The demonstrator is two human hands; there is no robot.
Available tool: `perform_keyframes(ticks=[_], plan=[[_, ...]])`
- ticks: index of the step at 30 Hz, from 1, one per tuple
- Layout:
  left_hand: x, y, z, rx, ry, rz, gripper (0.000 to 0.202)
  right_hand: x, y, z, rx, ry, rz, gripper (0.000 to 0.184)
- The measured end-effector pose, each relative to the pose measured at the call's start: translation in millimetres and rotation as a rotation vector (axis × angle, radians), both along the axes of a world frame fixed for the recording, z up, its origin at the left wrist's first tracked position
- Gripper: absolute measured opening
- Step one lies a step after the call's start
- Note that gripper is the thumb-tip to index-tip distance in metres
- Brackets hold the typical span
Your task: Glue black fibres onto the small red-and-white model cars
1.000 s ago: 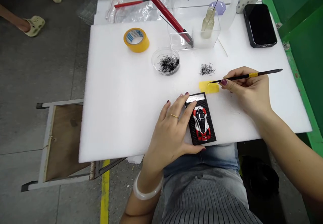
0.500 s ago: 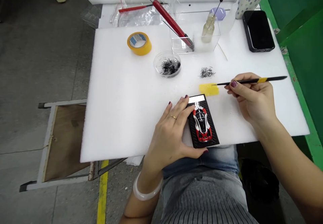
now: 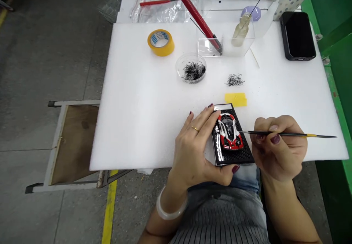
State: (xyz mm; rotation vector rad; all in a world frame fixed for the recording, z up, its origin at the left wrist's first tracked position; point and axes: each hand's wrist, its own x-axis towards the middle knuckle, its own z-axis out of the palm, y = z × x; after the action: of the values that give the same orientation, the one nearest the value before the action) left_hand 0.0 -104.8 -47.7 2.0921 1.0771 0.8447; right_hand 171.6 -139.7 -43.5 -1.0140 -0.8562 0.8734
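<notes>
My left hand (image 3: 196,147) grips the black textured base (image 3: 233,158) of a model car by its left side, fingers at the far edge and thumb at the near edge. On that base sits the red, white and black model car (image 3: 230,132). My right hand (image 3: 279,145) pinches a thin black paintbrush (image 3: 291,134) with a yellow band. Its fine tip is at the right side of the car; whether it touches I cannot tell. Just beyond the base lies a piece of yellow tape (image 3: 235,99), and behind it a small pile of short black fibres (image 3: 234,80).
A clear round dish (image 3: 190,68) holds more black fibres. Behind it are a yellow tape roll (image 3: 161,43), a clear box (image 3: 226,48) with a red pen-like tool (image 3: 199,20) and a small bottle (image 3: 241,30). A black phone-like device (image 3: 298,36) lies at the right.
My right hand has brought the paintbrush from the yellow tape down to the car's right side. My left hand has tilted the base. The view has shifted slightly.
</notes>
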Motion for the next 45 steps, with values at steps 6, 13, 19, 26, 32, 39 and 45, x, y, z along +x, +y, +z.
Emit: perform_keyframes(ticks=[6,13,19,26,32,39,45], plan=[[2,0,1.1,0.005,-0.026,0.024,0.086,-9,5,6.4,0.033,-0.078,-0.027,0.012],[4,-3,3.1,-0.008,-0.007,0.042,0.083,-13,10,7.2,0.020,-0.082,-0.054,0.013],[4,-3,1.6,0.001,-0.038,0.047,0.090,-13,15,1.8,0.096,-0.047,-0.047,0.010],[4,-2,1.9,-0.003,-0.044,0.059,0.088,-12,14,0.8,0.105,0.054,0.000,0.012],[4,-1,0.2,-0.002,-0.054,0.053,0.092,-13,15,1.4,0.112,0.056,-0.009,0.012],[5,-1,-0.8,-0.005,-0.045,0.056,0.091,-14,15,1.5,0.117,0.070,-0.002,0.012],[3,-1,0.8,-0.006,-0.040,0.046,0.090,-14,15,0.7,0.129,0.067,0.006,0.013]])
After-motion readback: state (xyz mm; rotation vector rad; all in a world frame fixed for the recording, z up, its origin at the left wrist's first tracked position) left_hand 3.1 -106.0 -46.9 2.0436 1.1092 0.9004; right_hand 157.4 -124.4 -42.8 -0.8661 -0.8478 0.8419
